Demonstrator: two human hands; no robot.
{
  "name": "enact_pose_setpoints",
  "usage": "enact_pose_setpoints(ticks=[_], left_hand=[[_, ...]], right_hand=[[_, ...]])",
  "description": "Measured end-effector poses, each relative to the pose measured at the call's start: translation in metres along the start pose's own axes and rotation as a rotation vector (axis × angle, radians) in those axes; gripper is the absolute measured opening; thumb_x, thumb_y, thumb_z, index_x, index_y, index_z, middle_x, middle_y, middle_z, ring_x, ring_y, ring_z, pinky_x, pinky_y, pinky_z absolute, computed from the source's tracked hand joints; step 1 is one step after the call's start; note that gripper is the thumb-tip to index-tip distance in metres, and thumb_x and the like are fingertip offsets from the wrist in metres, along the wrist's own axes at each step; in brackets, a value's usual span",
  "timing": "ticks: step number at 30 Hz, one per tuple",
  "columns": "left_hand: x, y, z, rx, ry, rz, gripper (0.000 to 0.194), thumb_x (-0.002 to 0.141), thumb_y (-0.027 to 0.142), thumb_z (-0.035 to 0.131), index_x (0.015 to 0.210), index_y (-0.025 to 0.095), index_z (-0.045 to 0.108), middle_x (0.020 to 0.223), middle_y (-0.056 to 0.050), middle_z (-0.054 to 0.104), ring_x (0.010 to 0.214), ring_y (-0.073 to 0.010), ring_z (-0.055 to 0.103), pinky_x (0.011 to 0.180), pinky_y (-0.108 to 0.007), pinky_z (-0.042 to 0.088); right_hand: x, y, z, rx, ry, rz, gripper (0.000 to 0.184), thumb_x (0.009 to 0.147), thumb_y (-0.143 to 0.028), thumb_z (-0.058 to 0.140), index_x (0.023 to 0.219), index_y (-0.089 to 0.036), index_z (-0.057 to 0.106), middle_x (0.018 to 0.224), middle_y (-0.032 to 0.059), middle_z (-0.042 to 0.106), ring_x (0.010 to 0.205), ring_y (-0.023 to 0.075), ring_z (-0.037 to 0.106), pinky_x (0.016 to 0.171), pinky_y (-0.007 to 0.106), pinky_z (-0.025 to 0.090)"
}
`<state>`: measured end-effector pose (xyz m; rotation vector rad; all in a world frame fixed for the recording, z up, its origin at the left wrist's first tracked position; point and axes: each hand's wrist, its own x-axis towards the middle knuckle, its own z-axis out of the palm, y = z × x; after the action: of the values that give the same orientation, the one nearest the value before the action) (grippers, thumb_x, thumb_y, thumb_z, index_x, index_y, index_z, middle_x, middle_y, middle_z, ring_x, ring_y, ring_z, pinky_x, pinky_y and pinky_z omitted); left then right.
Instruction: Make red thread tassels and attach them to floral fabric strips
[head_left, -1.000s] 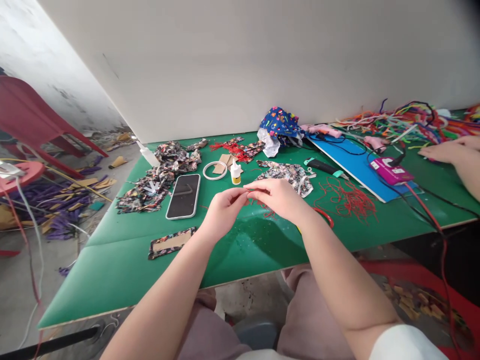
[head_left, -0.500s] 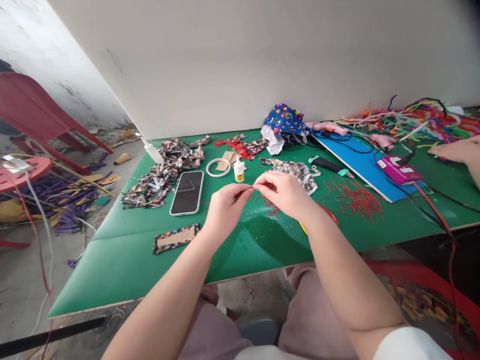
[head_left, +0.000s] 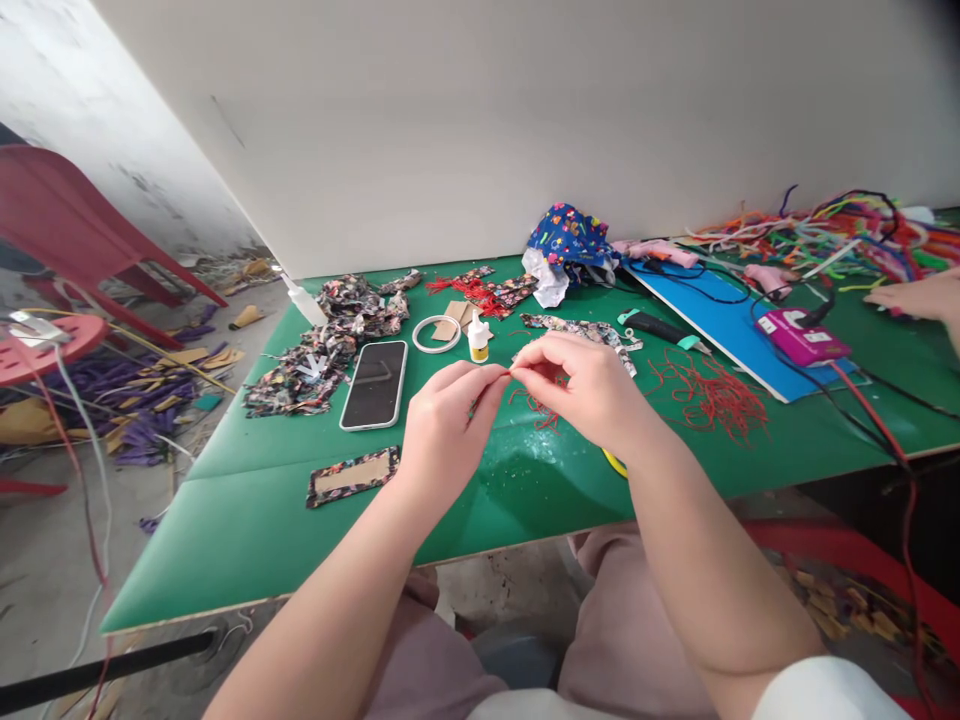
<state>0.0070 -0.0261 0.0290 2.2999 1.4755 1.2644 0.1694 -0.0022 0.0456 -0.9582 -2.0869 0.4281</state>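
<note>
Where the left hand (head_left: 450, 420) and right hand (head_left: 585, 388) meet, both pinch a tiny reddish bit (head_left: 511, 372), its long axis unclear, over the worktop (head_left: 247, 520) between front and back edges, red threads (head_left: 720, 397) lying nearer the right hand.

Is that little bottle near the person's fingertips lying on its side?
No, the bottle stands upright on the green table, just beyond the left hand and right hand.

The right hand (head_left: 581, 385) has shifted, now hiding more of the floral cloth (head_left: 581, 326) behind it.
</note>
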Motion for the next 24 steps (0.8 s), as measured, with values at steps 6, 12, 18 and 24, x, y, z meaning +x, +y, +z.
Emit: enact_pose_setpoints(ticks=[6, 12, 18, 24], left_hand=[[-0.001, 0.009, -0.008, 0.009, 0.055, 0.047, 0.017, 0.085, 0.023, 0.050, 0.087, 0.018, 0.065, 0.078, -0.002, 0.064, 0.069, -0.0103, 0.055, 0.064, -0.020, 0.042], [-0.001, 0.017, -0.019, -0.087, -0.005, -0.033, 0.015, 0.084, 0.026, 0.051, 0.085, 0.019, 0.064, 0.073, 0.000, 0.061, 0.064, -0.0089, 0.054, 0.059, -0.018, 0.042], [-0.004, 0.020, -0.018, -0.018, 0.075, 0.056, 0.014, 0.084, 0.022, 0.051, 0.085, 0.019, 0.065, 0.075, -0.001, 0.062, 0.068, -0.0101, 0.055, 0.063, -0.020, 0.044], [-0.006, 0.019, -0.014, 0.143, 0.158, 0.149, 0.015, 0.083, 0.022, 0.052, 0.087, 0.019, 0.065, 0.074, -0.002, 0.063, 0.068, -0.0120, 0.055, 0.064, -0.023, 0.044]], right_hand=[[-0.002, -0.010, -0.005, 0.095, 0.017, 0.045, 0.011, 0.083, -0.024, 0.051, 0.080, -0.019, 0.060, 0.081, 0.0017, 0.060, 0.072, 0.0117, 0.055, 0.062, 0.023, 0.043], [-0.004, -0.018, -0.009, 0.217, 0.014, 0.126, 0.015, 0.084, -0.030, 0.050, 0.082, -0.020, 0.061, 0.083, 0.0016, 0.062, 0.071, 0.0120, 0.057, 0.057, 0.023, 0.044], [-0.007, -0.025, -0.010, 0.170, 0.043, 0.119, 0.013, 0.083, -0.027, 0.050, 0.079, -0.021, 0.060, 0.076, 0.0005, 0.060, 0.064, 0.0105, 0.054, 0.054, 0.022, 0.043], [-0.007, -0.029, -0.008, 0.012, 0.087, 0.060, 0.011, 0.082, -0.023, 0.050, 0.077, -0.021, 0.059, 0.076, 0.0016, 0.059, 0.067, 0.0124, 0.052, 0.059, 0.025, 0.042]])
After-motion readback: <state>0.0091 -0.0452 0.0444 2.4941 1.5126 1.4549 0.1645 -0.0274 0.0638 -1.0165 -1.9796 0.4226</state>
